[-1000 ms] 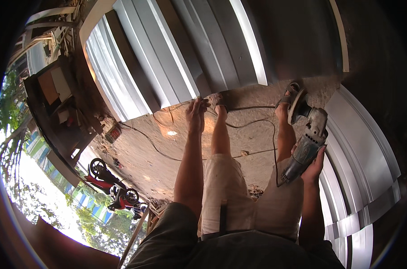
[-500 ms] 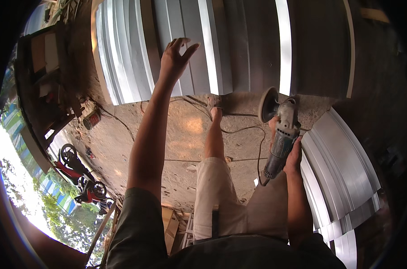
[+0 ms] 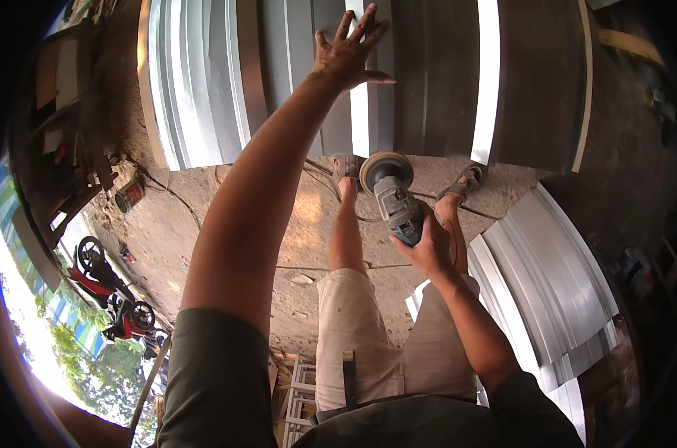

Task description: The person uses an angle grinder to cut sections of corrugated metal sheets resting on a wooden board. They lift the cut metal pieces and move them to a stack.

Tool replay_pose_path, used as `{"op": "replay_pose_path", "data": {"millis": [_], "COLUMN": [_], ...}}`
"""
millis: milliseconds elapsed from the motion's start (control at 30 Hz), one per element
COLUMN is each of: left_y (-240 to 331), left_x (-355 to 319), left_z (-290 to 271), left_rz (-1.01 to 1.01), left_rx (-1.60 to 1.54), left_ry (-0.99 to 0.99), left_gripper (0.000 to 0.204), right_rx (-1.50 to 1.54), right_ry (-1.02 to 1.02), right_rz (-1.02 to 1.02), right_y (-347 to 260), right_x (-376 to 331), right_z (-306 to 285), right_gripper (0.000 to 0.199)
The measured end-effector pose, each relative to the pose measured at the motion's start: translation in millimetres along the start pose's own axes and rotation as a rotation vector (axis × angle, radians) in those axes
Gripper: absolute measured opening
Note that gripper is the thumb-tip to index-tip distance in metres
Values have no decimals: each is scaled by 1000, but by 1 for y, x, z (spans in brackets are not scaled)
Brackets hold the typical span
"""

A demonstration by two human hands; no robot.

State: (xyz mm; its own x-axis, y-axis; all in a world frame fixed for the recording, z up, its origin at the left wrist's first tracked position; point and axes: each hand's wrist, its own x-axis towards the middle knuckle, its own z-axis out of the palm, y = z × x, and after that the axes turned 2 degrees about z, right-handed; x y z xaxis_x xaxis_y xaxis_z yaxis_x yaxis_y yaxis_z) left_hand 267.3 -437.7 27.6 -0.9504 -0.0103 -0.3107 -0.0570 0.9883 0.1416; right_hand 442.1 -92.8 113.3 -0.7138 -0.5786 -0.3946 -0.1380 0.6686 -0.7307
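Observation:
My left hand (image 3: 350,60) reaches far forward with its fingers spread, over the ribs of a large grey metal panel (image 3: 443,82). Whether the fingertips press on the metal I cannot tell. In my right hand (image 3: 432,245) is an angle grinder (image 3: 395,205), gripped round its body. The round pad (image 3: 385,173) at its head faces away from me, beside the panel's near edge; contact between pad and panel cannot be made out. The grinder's rear end is partly hidden by my fingers.
A stack of silver ribbed sheets (image 3: 555,254) lies to my right. A dark cord (image 3: 476,213) runs over the dirt floor near my sandalled feet. On the left are a can (image 3: 129,196), a dark wooden bench and a red motorcycle (image 3: 113,295).
My left hand has moved forward and right, spreading its fingers over the panel. My right hand has brought the grinder leftward and turned its head toward the panel's near edge.

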Motion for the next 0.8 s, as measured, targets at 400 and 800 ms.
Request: {"op": "replay_pose_path", "data": {"millis": [400, 800], "left_y": [-4, -13], "left_x": [0, 0], "left_z": [9, 20], "left_rz": [44, 48], "left_rx": [6, 40], "left_ry": [75, 106], "left_gripper": [117, 117], "right_rx": [-1, -35], "right_ry": [50, 144], "right_rz": [-28, 6], "right_y": [-2, -9], "right_x": [-15, -18], "right_z": [19, 28], "right_gripper": [87, 83]}}
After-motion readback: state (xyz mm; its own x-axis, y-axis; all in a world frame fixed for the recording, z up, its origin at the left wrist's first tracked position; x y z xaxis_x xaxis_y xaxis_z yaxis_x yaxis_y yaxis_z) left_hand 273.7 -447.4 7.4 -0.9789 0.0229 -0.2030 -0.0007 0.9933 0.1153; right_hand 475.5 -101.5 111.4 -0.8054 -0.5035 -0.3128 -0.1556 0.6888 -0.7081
